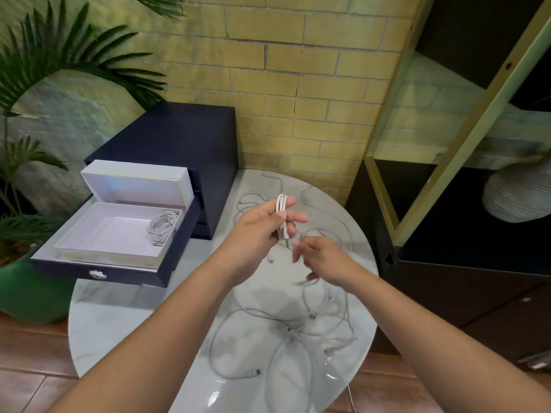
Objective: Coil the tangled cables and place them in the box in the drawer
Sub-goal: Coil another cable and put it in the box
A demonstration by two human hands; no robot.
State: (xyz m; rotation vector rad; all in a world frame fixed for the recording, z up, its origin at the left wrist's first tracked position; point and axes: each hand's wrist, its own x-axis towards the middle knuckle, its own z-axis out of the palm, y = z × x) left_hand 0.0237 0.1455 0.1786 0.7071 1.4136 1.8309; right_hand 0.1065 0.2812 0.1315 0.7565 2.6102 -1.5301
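Marble surface (125, 317), round, fills the lower middle. At its ten o'clock is a dark blue cabinet (179, 135) with the top drawer (98, 272) pulled out. In the drawer sits a white box (110, 234), with its lid (134, 180) propped behind it. One coiled cable (162, 226) already lies in the box, at its three o'clock side.

Sprawled over the surface are loose cables (268, 338), mostly at six o'clock from the hands, with a few strands at twelve. Over mid-surface is the left hand (253, 234), and the right hand (325, 260) is just at its four o'clock.

Several turns of a white cable (282, 214) are looped over the left fingers (299, 218), and the thumb clamps the bundle. Right fingers (296, 248) are curled, pinching the free tail just below the bundle as far as the blur allows.

Step, my read: winding the second cable, partway done, with the tail trailing toward the surface. The next move likely calls for feeding the remaining tail round the left fingers under steady tension, clear of the loose cables. The coil then goes to the box at nine o'clock.
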